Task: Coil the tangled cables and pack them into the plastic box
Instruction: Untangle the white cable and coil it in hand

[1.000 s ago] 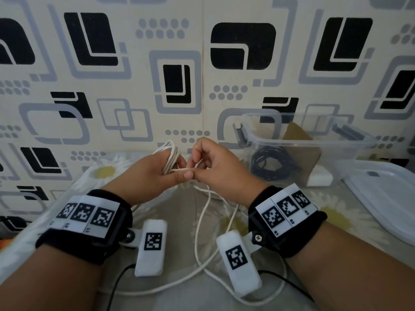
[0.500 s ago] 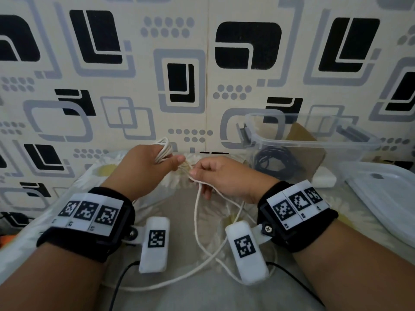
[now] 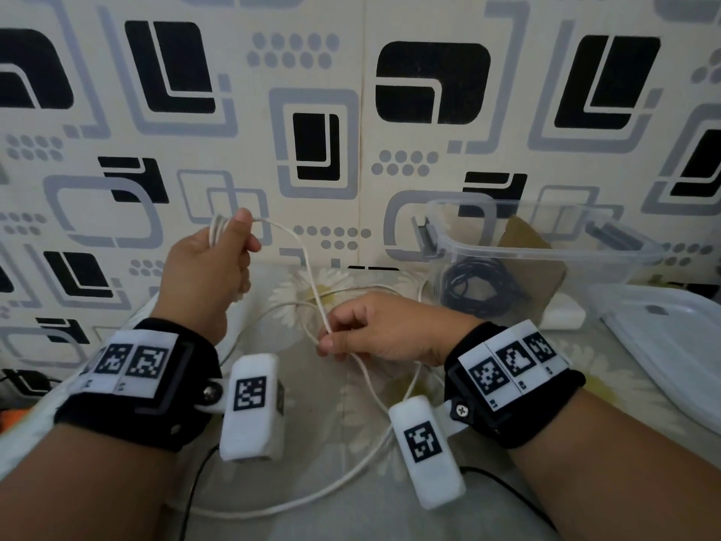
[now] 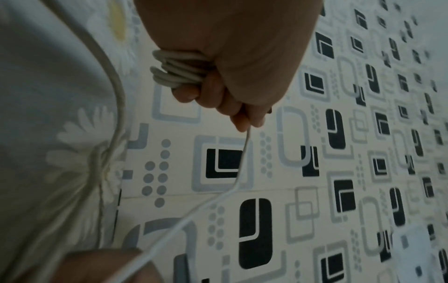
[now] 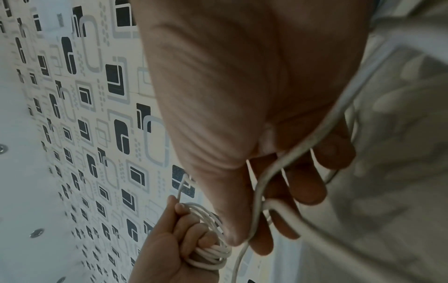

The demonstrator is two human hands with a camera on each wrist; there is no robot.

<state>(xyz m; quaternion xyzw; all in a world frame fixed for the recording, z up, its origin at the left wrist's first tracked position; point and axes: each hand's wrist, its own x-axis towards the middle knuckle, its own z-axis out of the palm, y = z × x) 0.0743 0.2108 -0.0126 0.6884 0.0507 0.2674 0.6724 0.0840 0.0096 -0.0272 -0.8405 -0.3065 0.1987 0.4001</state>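
Our left hand [image 3: 210, 263] has lifted away, fist gripping the coiled thin white cable [image 3: 312, 290]; our right hand [image 3: 374, 331] has dropped, pinching its slack, ready for another loop. The clear plastic box [image 3: 546, 247] waits rightward.

A white cable [image 3: 312, 275], partly wound into a small coil, is trailed in loose loops left of the clear plastic box [image 3: 546, 244], in which a coiled black cable [image 3: 480, 287] is laid.

Dim, soft light; blurred wrist views
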